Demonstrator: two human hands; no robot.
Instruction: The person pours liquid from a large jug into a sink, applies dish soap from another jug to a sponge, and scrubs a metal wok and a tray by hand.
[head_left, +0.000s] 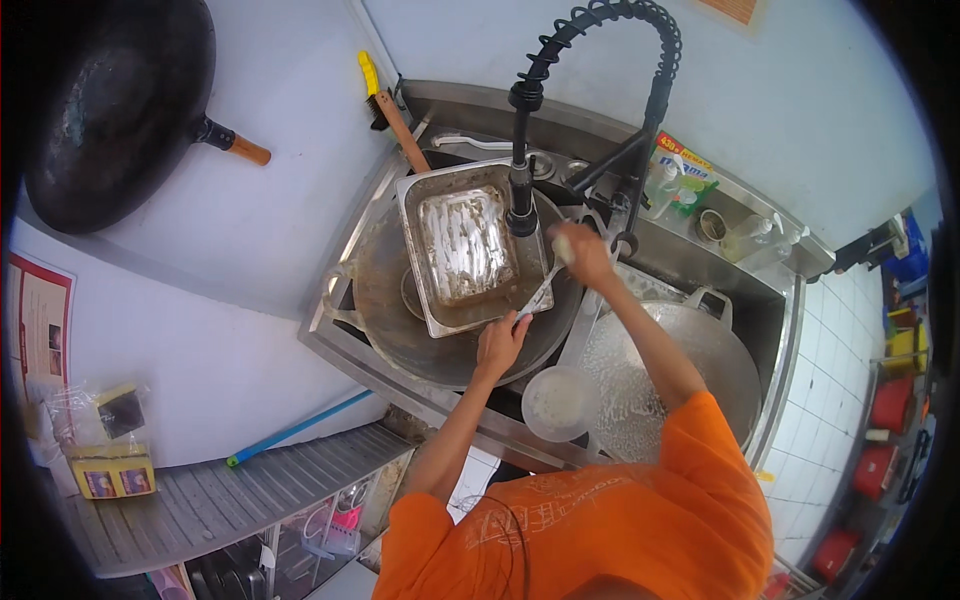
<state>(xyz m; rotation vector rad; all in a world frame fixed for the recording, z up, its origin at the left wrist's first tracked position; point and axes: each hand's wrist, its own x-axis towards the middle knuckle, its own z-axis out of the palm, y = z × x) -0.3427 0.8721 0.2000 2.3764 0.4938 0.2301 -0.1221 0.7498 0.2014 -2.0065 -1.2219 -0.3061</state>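
Note:
My left hand (504, 343) grips the handle end of a utensil (541, 294) that slants up to the right, over the near right corner of a rectangular steel pan (439, 319). Against the utensil's upper end, my right hand (583, 253) is closed around a pale scrubbing pad or sponge (562, 249), blurred. The steel pan, wet and stained inside, rests on a large dark wok (382, 345) in the left sink basin. A black spring-neck faucet (523, 195) hangs over the pan.
A big pot with suds (720, 345) fills the right basin, a plastic bowl (559, 403) at its near left. Soap bottles (664, 186) and a small metal cup (710, 225) line the back ledge. Brushes (403, 131) lean at the back left corner; a large wok (127, 112) hangs on the wall.

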